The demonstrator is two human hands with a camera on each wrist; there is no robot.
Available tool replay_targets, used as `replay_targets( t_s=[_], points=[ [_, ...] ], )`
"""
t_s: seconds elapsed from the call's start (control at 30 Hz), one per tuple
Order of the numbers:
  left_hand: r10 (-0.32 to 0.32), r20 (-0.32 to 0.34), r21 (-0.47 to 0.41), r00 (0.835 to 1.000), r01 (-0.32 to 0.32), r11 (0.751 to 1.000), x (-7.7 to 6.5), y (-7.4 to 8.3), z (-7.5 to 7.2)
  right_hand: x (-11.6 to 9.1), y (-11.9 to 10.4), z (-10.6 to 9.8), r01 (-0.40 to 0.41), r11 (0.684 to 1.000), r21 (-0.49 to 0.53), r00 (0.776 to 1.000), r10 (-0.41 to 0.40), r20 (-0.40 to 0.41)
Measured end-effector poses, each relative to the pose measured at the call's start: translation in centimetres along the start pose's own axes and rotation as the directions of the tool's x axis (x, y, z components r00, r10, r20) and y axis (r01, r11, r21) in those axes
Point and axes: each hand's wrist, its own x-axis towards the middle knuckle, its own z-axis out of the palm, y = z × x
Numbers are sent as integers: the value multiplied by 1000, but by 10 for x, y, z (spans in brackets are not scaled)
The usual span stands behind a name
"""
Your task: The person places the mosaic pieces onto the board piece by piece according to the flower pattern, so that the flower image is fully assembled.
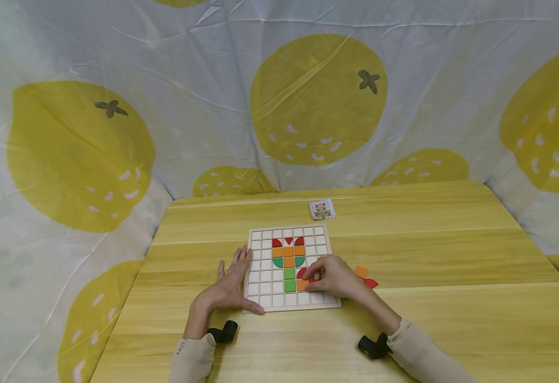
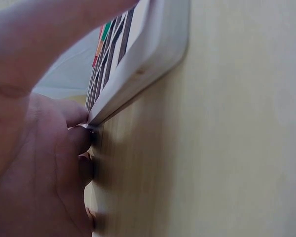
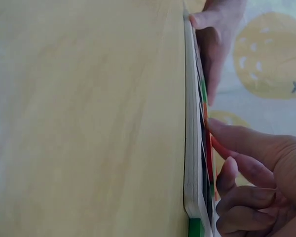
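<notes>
A square wooden grid board [image 1: 265,274] lies on the table, with red, orange and green tiles set in its middle as a flower shape. My left hand [image 1: 227,284] rests at the board's left side, fingers spread along the edge and thumb at the front left corner. Over the lower right of the board, my right hand [image 1: 334,276] pinches at an orange square tile [image 1: 302,285] with thumb and forefinger; its other fingers are curled. A red quarter-round tile [image 1: 301,273] sits just above it. The right hand hides the cells beneath it.
Right of the board lie a loose orange tile [image 1: 361,271] and a red tile [image 1: 370,283]. A green tile [image 3: 196,228] is by the board's edge in the right wrist view. A small pattern card [image 1: 322,209] lies behind the board. A lemon-print cloth [image 1: 418,96] hangs behind.
</notes>
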Motion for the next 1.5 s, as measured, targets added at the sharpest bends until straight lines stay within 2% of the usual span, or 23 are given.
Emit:
replay_targets(
  t_s=[0.2, 0.33, 0.5, 0.67, 0.93, 1.07, 1.2, 1.5],
  points=[
    [5, -5, -3, 1000, -5, 1000, 0, -1, 0, 0, -2, 1, 12, 1000, -6, 1000, -12, 4],
    [3, -6, -11, 1000, -3, 1000, 0, -1, 0, -2, 0, -6, 22, 999, 30, 1000, -22, 6],
    [-3, 2, -11, 1000, 3, 1000, 0, -1, 0, -9, 9, -35, -5, 999, 54, 999, 3, 34],
    [-2, -1, -5, 1000, 2, 1000, 0, -1, 1, -19, 29, -71, -8, 997, 71, 996, 2, 89],
    [1, -3, -4, 1000, -1, 1000, 0, 0, 1, -26, 62, -102, 78, 996, 38, 982, -84, 169],
    [-2, -10, 3, 1000, 2, 1000, -2, -1, 1, -28, 68, -107, 91, 995, 32, 966, -96, 242],
    [-1, -12, 15, 1000, 1, 1000, -3, -3, 1, -28, 68, -106, 107, 994, 9, 954, -106, 279],
    [5, -3, 19, 1000, -5, 1000, 1, -4, 1, -27, 68, -102, 114, 993, -41, 974, -103, 204]
  ],
)
